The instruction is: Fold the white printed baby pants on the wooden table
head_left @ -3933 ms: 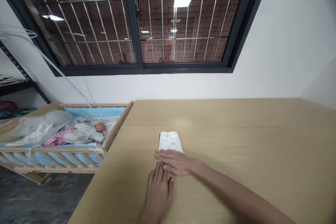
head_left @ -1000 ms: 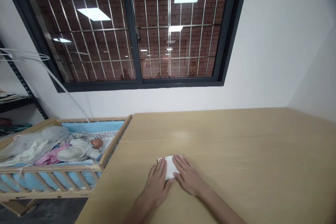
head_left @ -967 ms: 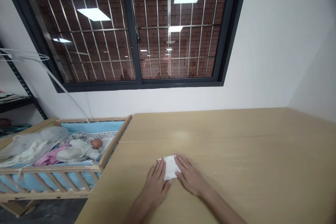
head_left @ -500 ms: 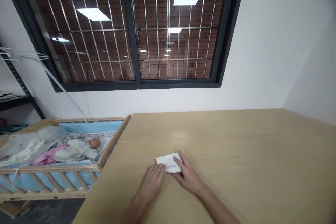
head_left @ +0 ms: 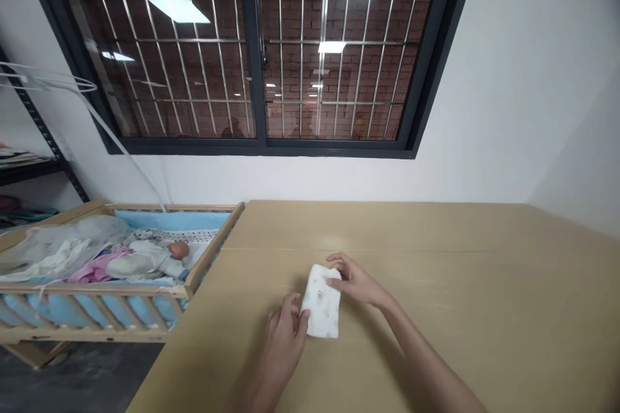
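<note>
A small folded white cloth (head_left: 323, 303) with a faint print is held up just above the wooden table top (head_left: 436, 310). My left hand (head_left: 283, 339) has its lower left edge between thumb and fingers. At the upper right edge, the thumb of my right hand (head_left: 357, 282) lies on the front of the cloth, its fingers curled behind. The cloth stands roughly upright, longer than it is wide, its printed side towards me. Part of the fingers of both hands is hidden behind it.
Left of the table stands a wooden crib (head_left: 97, 333) with blue padding. In it lie a baby-like figure (head_left: 155, 258), a pink cloth (head_left: 97, 268) and white netting (head_left: 87, 235). A barred window (head_left: 259, 146) is in the wall behind. Dark shelving (head_left: 48, 122) stands far left.
The cloth has turned from lying flat and sideways to upright, raised off the table. My right hand has moved up and right; my left hand now has its thumb on the cloth's edge.
</note>
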Motion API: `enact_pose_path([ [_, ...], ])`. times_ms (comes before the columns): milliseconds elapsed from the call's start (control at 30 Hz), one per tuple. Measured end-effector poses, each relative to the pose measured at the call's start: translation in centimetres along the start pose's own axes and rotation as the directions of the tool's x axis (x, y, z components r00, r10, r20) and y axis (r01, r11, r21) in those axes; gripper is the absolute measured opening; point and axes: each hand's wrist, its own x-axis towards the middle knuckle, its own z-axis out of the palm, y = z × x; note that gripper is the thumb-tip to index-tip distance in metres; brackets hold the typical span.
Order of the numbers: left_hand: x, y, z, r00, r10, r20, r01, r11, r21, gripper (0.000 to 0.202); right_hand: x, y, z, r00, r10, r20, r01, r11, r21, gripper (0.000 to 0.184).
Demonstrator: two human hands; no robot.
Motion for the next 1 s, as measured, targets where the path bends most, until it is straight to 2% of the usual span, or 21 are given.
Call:
enact_pose_path([
  [100, 0.3, 0.0, 1.0, 0.992, -0.092, 0.082, 0.077, 0.981, 0.177, 0.039, 2.8, 1.3, -0.4, 0.994, 0.082, 0.069, -0.077, 0.995, -0.067, 0.056],
  [233, 1.5, -0.6, 2.7, 0.989, -0.13, 0.071, 0.079, 0.866, 0.493, 0.03, 5.1, 4.9, 0.3, 0.982, 0.182, 0.055, -0.161, 0.951, -0.264, 0.049],
  [333, 2.1, -0.9, 3.4, 0.991, -0.125, 0.048, 0.075, 0.818, 0.57, 0.025, 5.1, 6.8, 0.9, 0.984, 0.18, 0.011, -0.167, 0.93, -0.328, 0.043],
  [400, 2.1, -1.0, 3.4, 0.992, -0.122, 0.038, 0.077, 0.809, 0.582, 0.025, 4.5, 6.8, 1.2, 0.988, 0.155, -0.016, -0.151, 0.922, -0.357, 0.041],
  [467, 1.5, -1.1, 3.5, 0.996, -0.089, 0.015, 0.062, 0.801, 0.595, 0.029, 3.6, 5.8, 1.3, 0.996, 0.084, -0.028, -0.088, 0.905, -0.415, 0.041],
  [533, 0.3, -1.3, 3.9, 0.999, 0.022, -0.041, 0.007, 0.8, 0.599, 0.034, 2.3, 3.9, 1.6, 1.0, -0.022, 0.014, 0.026, 0.848, -0.529, 0.047],
  [633, -2.1, -1.9, 5.6, 0.957, 0.269, -0.111, -0.152, 0.787, 0.598, 0.048, 0.1, 0.8, 3.1, 0.964, -0.1, 0.248, 0.242, 0.723, -0.647, 0.055],
  [700, -3.7, -2.2, 6.9, 0.935, 0.343, -0.091, -0.232, 0.785, 0.575, 0.056, -1.5, -0.5, 4.5, 0.892, -0.096, 0.441, 0.375, 0.703, -0.605, 0.058],
  [767, -4.8, -2.3, 8.1, 0.941, 0.334, -0.055, -0.256, 0.807, 0.533, 0.054, -2.9, -0.9, 5.8, 0.804, -0.107, 0.585, 0.471, 0.715, -0.517, 0.061],
  [833, -5.4, -2.3, 8.8, 0.951, 0.304, -0.049, -0.24, 0.833, 0.498, 0.053, -3.7, -0.5, 6.4, 0.754, -0.119, 0.646, 0.503, 0.738, -0.45, 0.063],
  [900, -5.5, -2.3, 9.1, 0.956, 0.285, -0.07, -0.217, 0.846, 0.487, 0.055, -3.8, 0.3, 6.0, 0.756, -0.117, 0.644, 0.497, 0.743, -0.448, 0.062],
  [1000, -5.2, -2.7, 9.2, 0.958, 0.273, -0.085, -0.195, 0.843, 0.502, 0.058, -2.6, 1.9, 4.1, 0.811, -0.07, 0.58, 0.45, 0.71, -0.543, 0.059],
])
